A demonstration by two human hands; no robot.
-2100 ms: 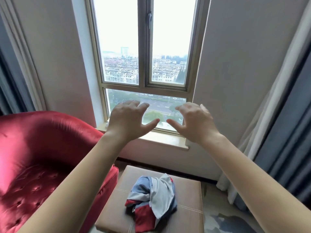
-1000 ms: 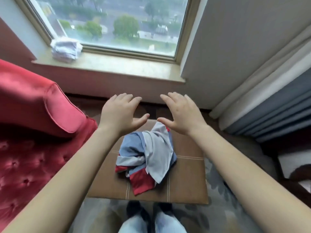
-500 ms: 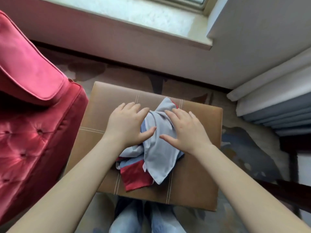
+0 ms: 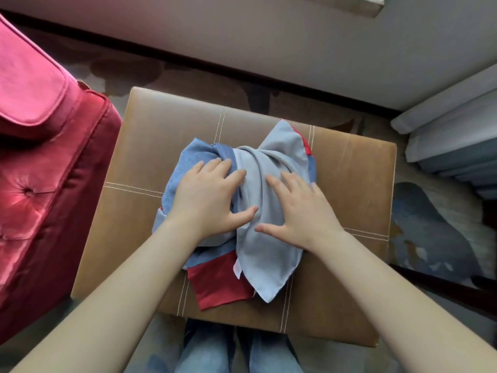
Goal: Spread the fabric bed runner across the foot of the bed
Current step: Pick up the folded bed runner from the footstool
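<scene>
Now: runner (image 4: 271, 246) on tan ottoman (image 4: 349, 184); red armchair (image 4: 48, 184) left, curtains (image 4: 451, 141) rt.

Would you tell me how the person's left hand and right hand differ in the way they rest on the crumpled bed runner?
The left hand lies on the blue patterned panel of the bed runner; the right hand lies on its plain grey panel. The left hand's fingertips meet a bunched fold; the right hand's lie on smoother cloth. Both rest palm down, fingers fairly straight, thumbs pointing inward, above the tan ottoman.
</scene>
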